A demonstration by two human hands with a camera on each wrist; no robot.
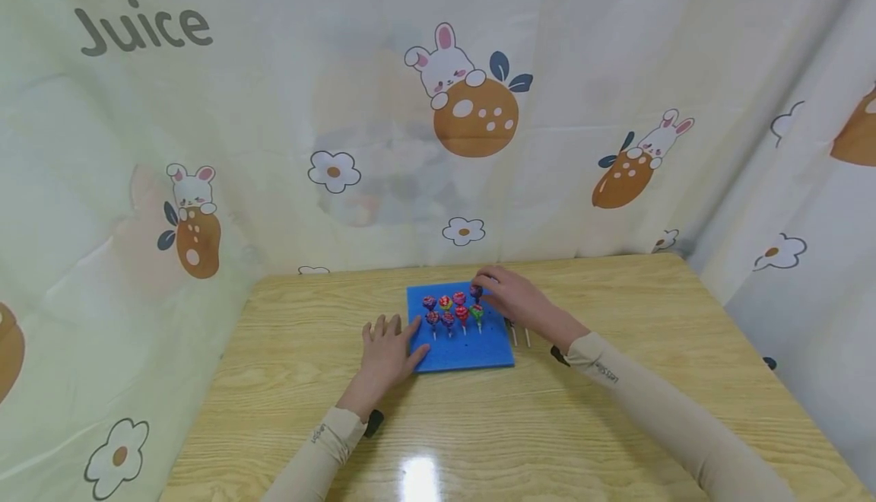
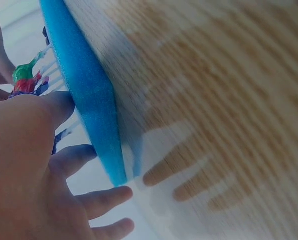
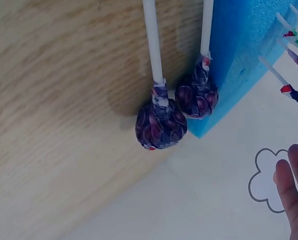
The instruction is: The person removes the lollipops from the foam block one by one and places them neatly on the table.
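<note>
A blue foam board (image 1: 465,351) lies on the table, bearing several wrapped lollipops (image 1: 462,313) that stand on white sticks in rows. My left hand (image 1: 385,350) rests at the board's left edge, fingers spread; thumb and index finger touch the foam, as the left wrist view also shows. At the far right corner, my right hand (image 1: 515,297) bends its fingers over a dark purple lollipop (image 1: 476,290) and appears to pinch its head. That grip is partly hidden, since the right wrist view catches only some fingers (image 3: 287,187) near the candy.
Two dark purple lollipops (image 3: 161,125) lie on the wooden table (image 1: 616,297) beside the board's right edge, sticks pointing toward me. A printed curtain (image 1: 383,106) hangs behind the table and along both sides.
</note>
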